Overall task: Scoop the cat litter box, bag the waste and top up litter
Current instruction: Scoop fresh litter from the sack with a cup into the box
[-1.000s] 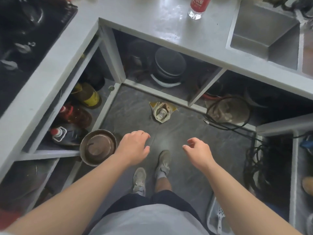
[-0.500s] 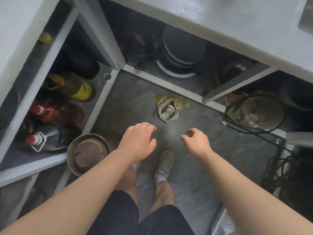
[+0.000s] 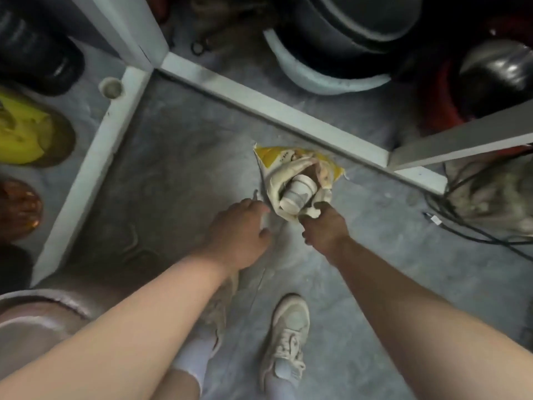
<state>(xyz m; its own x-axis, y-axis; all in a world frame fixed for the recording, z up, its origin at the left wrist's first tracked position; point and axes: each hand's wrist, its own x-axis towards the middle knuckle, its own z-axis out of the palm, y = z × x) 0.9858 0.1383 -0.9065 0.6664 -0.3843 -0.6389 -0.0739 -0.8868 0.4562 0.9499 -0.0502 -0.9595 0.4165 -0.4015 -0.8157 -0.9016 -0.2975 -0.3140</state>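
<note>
- Floor (image 3: 178,174) of grey, mottled stone fills the middle of the view, edged by pale frame rails that meet in a corner at upper left.
- Pots: a big dark pot (image 3: 346,27) with a pale rim sits on the low shelf behind the far rail, and a shiny dark lid (image 3: 496,70) lies to its right over something red.
- Basin (image 3: 37,316), metal, shows at lower left, partly hidden behind the left forearm.
- Bottles on the left shelf: a yellow-labelled one (image 3: 26,134) with an amber one (image 3: 17,209) nearer the viewer, both blurred.
- Cable (image 3: 476,232), black, loops across the floor at right beside a greyish bundle.
- Shoes: a pale shoe (image 3: 288,336) stands flat on the floor; the other foot is mostly covered by the left arm.
- Bag (image 3: 291,171), yellow and cream, lies crumpled on the floor right against the far rail, its mouth open toward the person.
- Cup (image 3: 298,192), white, lies tilted inside the bag's mouth.
- Right hand (image 3: 324,226) has its fingers curled on the near edge of the bag, gripping the cream material beside the cup.
- Left hand (image 3: 239,229) hovers just left of the bag with fingers loosely bent and nothing in them; whether the fingertips touch the bag's edge is hard to tell through the blur.
</note>
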